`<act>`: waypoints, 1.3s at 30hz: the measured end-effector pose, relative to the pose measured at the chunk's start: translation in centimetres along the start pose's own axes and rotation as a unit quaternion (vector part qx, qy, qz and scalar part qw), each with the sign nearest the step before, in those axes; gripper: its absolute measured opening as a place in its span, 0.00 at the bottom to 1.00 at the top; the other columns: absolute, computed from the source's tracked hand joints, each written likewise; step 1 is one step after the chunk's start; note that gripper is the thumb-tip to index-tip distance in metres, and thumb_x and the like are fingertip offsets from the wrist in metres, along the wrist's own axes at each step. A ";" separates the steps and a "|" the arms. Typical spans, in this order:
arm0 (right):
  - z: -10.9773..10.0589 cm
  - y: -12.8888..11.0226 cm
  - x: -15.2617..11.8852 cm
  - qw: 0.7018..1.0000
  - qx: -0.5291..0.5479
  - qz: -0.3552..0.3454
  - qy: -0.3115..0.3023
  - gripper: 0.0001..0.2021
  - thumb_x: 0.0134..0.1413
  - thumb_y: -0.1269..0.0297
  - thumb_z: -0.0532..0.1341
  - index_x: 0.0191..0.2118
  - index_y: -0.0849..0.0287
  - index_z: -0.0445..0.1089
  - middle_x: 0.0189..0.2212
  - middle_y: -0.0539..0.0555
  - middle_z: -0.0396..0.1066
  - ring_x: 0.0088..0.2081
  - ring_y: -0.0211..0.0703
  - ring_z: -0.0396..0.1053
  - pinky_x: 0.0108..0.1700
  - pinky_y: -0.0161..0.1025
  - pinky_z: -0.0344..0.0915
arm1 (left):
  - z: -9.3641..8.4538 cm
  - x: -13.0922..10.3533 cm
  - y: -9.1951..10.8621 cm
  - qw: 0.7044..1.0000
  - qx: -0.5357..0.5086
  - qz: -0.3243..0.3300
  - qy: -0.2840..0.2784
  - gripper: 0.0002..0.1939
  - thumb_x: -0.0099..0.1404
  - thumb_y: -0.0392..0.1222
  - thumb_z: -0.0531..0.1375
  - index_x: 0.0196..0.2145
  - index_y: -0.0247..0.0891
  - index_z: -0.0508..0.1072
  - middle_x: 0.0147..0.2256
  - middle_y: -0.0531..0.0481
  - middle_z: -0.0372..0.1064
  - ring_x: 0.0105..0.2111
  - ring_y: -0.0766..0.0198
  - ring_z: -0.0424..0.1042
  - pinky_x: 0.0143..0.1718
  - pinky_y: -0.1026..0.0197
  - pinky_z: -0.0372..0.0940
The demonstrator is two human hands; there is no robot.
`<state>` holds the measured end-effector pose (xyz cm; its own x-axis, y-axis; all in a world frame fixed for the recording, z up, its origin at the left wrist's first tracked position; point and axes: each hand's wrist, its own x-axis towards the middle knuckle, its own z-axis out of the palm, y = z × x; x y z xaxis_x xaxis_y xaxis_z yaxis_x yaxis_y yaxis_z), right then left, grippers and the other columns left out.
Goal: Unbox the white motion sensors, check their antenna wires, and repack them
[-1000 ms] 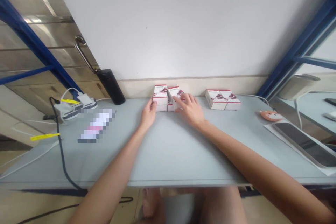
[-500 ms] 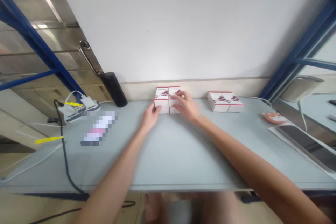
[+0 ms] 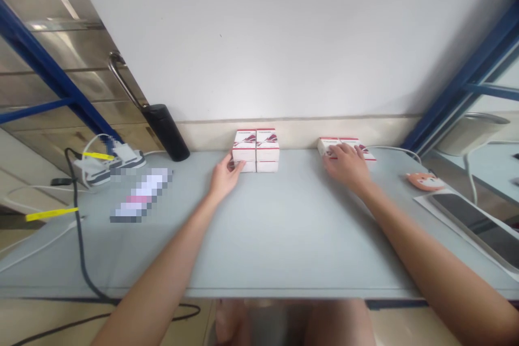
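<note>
Two stacks of small white boxes with red edges and dark red print stand side by side near the wall: a left stack (image 3: 244,152) and a right stack (image 3: 267,152), each two boxes high. My left hand (image 3: 224,175) is closed around the lower left corner of the left stack, thumb across the front, other fingers on the side and partly hidden. Farther right lie two more boxes, a left box (image 3: 323,146) and a right box (image 3: 370,155), side by side. Over them rests my right hand (image 3: 347,165), its fingers apart and bent down on their tops, covering much of both.
A black cylinder (image 3: 167,132) and a power strip (image 3: 125,162) with cables stand at the left. Near them lies a pixelated item (image 3: 141,194). To the right are an orange animal-faced pouch (image 3: 425,181) and a dark flat device (image 3: 474,224). A blue frame (image 3: 458,65) rises there.
My right hand has left the right stack and moved right onto the two separate boxes. My left hand stays at the left stack. The view has shifted slightly.
</note>
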<state>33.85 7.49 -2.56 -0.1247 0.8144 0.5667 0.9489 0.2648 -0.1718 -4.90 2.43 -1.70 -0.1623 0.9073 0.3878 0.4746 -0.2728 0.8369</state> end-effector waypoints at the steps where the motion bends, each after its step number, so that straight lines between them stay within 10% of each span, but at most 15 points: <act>1: 0.2 -0.2 0.0 1.000 0.012 -0.013 -0.001 0.19 0.65 0.57 0.56 0.55 0.58 0.74 0.54 0.65 0.75 0.62 0.63 0.67 0.69 0.65 0.55 | 0.1 0.0 0.0 1.000 -0.003 -0.001 0.001 0.25 0.66 0.52 0.65 0.57 0.38 0.76 0.52 0.41 0.81 0.46 0.52 0.81 0.50 0.54 0.75; 7: 0.2 -0.8 0.0 0.994 0.091 -0.064 -0.012 0.22 0.62 0.59 0.58 0.59 0.58 0.73 0.62 0.66 0.68 0.67 0.65 0.60 0.68 0.62 0.59 | 0.3 0.1 -0.6 1.000 -0.020 0.001 0.002 0.27 0.66 0.53 0.66 0.59 0.39 0.75 0.58 0.41 0.77 0.49 0.55 0.81 0.53 0.56 0.74; 20: -1.0 -2.0 -0.1 0.978 0.152 0.133 -0.045 0.28 0.56 0.47 0.64 0.60 0.53 0.74 0.54 0.64 0.75 0.52 0.64 0.74 0.53 0.57 0.71 | 0.6 -0.4 0.1 0.997 0.049 -0.002 0.059 0.34 0.64 0.48 0.68 0.65 0.41 0.69 0.55 0.38 0.75 0.45 0.51 0.78 0.51 0.49 0.73; 27: -2.2 -4.0 0.7 0.835 0.488 0.254 -0.010 0.30 0.60 0.41 0.59 0.59 0.56 0.73 0.51 0.59 0.79 0.47 0.55 0.78 0.44 0.47 0.77 | 1.2 -2.7 4.2 0.956 0.128 0.155 0.213 0.27 0.64 0.40 0.66 0.60 0.42 0.70 0.54 0.38 0.64 0.58 0.46 0.67 0.64 0.42 0.62; 30: -2.3 -5.7 0.2 0.814 0.544 0.205 -0.016 0.29 0.64 0.39 0.54 0.57 0.54 0.73 0.53 0.57 0.78 0.50 0.56 0.77 0.43 0.47 0.78 | 2.8 -4.6 6.5 0.974 0.024 0.184 0.134 0.18 0.70 0.45 0.63 0.56 0.43 0.71 0.49 0.42 0.69 0.49 0.54 0.72 0.54 0.51 0.70; 34: -3.3 -8.8 -1.7 0.811 0.578 0.073 -0.059 0.30 0.68 0.38 0.48 0.57 0.53 0.74 0.53 0.56 0.78 0.55 0.60 0.74 0.54 0.54 0.74 | 5.8 -6.6 8.4 0.972 -0.198 0.088 -0.086 0.37 0.71 0.60 0.62 0.69 0.49 0.53 0.53 0.40 0.73 0.49 0.55 0.77 0.48 0.54 0.74; 39: -5.7 -11.4 -3.4 0.787 0.582 -0.026 -0.203 0.22 0.70 0.45 0.56 0.59 0.51 0.73 0.59 0.54 0.75 0.57 0.56 0.73 0.61 0.54 0.69 | 6.3 -7.2 8.8 0.962 -0.255 0.051 -0.085 0.35 0.73 0.59 0.62 0.69 0.50 0.51 0.62 0.38 0.70 0.59 0.51 0.75 0.55 0.51 0.74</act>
<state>25.08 -1.23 2.03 -0.4602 0.8226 0.3341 0.0600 0.4042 -0.9127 5.86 -4.50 0.42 0.0277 0.8951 0.4450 -0.0137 -0.4448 0.8955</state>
